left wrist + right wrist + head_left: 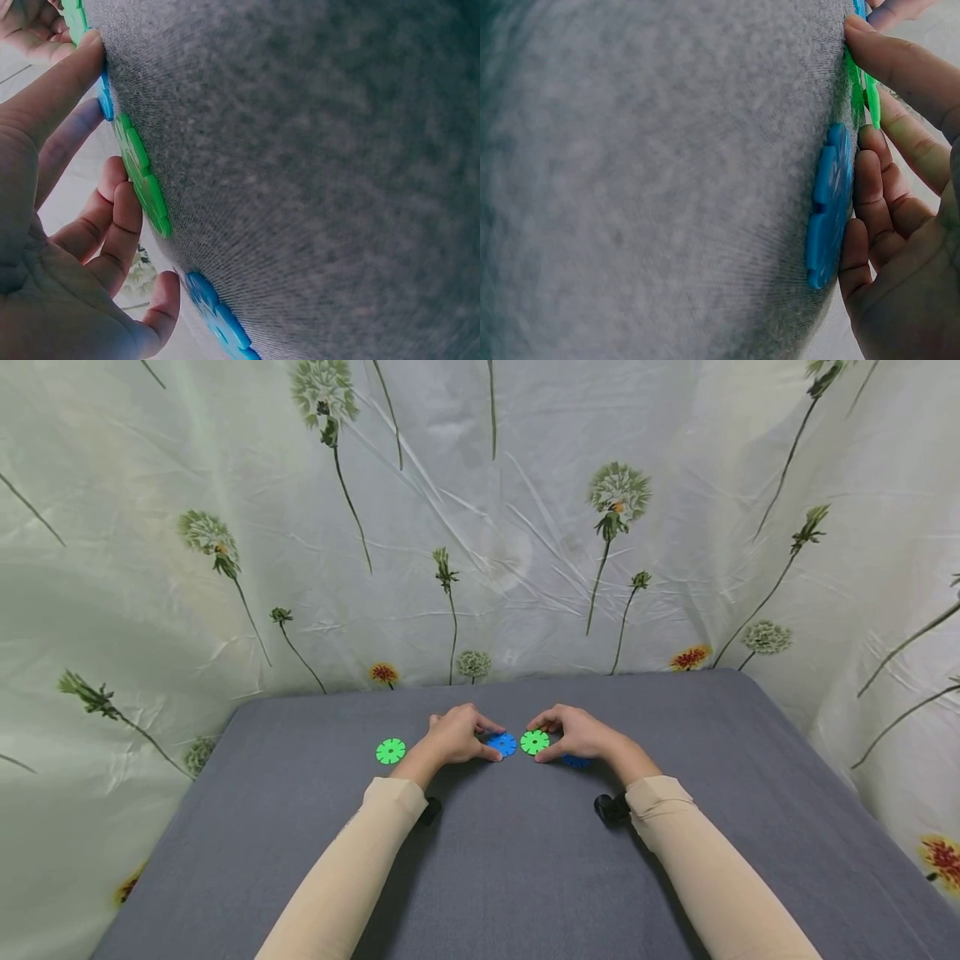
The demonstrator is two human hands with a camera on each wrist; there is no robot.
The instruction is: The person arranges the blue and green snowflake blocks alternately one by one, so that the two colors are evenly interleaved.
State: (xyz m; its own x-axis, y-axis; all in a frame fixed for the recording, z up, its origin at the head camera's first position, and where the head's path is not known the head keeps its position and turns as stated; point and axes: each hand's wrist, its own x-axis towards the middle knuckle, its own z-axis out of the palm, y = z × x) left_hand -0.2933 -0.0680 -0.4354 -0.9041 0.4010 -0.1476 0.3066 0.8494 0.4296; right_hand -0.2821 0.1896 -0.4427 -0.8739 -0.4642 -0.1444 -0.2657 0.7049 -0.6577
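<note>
My left hand (454,734) pinches a blue notched plastic disc (502,744) by its edges between thumb and forefinger. Facing it, my right hand (582,732) has a green notched disc (535,742) between its thumb and fingertips. These two discs are side by side, with a small gap in the head view. Under my right palm lies another blue disc (829,210), partly covered in the head view. The left wrist view reveals a green disc (142,176) beside my left fingers and a blue one (219,319) below it; the left hand and wrist seem to hide both from above.
Left of my left wrist another green disc (391,751) lies flat on the grey cloth-covered table (510,868). A pale curtain (525,527) printed with dandelions hangs behind the table's far edge and down both sides. Dark wrist-camera mounts (612,810) sit under the sleeves.
</note>
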